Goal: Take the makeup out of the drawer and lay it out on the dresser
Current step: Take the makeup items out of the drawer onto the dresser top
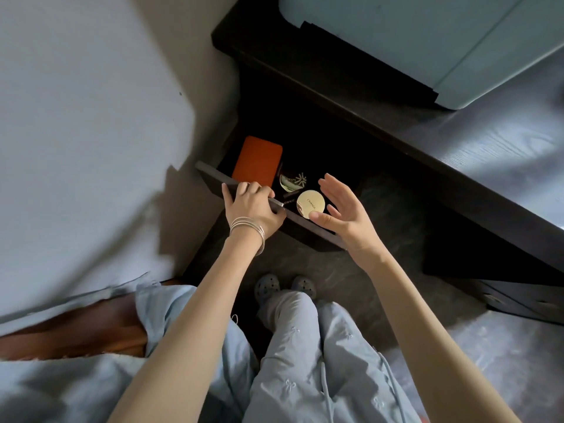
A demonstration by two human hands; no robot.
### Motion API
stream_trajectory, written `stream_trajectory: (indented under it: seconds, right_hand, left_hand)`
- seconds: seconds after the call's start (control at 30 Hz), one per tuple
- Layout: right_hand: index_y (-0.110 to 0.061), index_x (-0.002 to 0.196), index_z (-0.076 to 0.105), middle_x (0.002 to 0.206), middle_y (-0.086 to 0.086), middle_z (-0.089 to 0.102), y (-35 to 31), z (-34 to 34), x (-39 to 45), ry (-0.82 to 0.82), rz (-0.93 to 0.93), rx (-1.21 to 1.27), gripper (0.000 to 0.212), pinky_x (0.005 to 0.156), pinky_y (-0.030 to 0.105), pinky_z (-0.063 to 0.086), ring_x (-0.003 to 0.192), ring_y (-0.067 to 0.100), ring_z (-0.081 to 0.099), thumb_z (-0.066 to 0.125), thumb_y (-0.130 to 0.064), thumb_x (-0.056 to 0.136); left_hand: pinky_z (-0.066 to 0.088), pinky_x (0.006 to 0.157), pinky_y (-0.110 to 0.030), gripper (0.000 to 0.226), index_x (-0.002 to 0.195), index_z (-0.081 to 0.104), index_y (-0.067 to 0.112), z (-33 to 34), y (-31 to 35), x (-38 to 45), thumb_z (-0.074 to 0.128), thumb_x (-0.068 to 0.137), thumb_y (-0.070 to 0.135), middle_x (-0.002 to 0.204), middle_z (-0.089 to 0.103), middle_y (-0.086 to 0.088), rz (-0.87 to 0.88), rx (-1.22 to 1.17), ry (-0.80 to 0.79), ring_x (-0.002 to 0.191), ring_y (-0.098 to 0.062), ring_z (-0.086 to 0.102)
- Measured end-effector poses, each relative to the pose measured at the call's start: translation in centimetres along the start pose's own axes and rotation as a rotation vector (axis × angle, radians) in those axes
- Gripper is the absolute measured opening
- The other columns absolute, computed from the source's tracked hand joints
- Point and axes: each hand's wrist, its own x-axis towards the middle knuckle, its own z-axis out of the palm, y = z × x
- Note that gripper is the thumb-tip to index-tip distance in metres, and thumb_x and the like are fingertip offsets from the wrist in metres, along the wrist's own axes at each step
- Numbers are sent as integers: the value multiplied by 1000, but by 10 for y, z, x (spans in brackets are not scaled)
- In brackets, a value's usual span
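Drawer: open drawer (268, 215), its dark front edge nearest the person.
Left hand: left hand (250, 206) grips the drawer's front edge, fingers curled over it.
Right hand: right hand (341, 209) spread wide, holding nothing, thumb just beside the gold compact (309, 203).
Makeup: gold compact, a dark round compact (293, 181) and an orange case (258, 161) lie inside; none on the bench (503, 141) yet.
Risk: the smooth round compact may slip from a shallow pinch; the drawer could slide if the left hand loosens.
Writing: gold lid seems to read "CHANDO"; not certain.

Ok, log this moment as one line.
drawer open | left hand grips front | right hand open by gold compact | makeup inside
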Motion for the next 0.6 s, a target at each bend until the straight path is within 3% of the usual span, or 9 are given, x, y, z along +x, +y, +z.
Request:
stream_trajectory:
  seconds: [0.23,0.6]
  right_hand:
    - [-23,142,33,147,-3,39,11,6,-3,-19,31,3,84,116,38,25,135,7,35,73,-28,68]
    - [-23,141,34,147,-3,38,22,14,-8,-18,54,3,85,115,35,25,136,9,34,73,-30,66]
  left_hand:
    - [9,115,-52,30,100,64,27,7,-19,-32,56,80,49,108,60,4,-72,3,25,120,-20,40]
    - [7,114,-55,36,110,60,29,-3,-15,-29,53,83,52,117,58,2,-90,55,-113,128,-23,35]
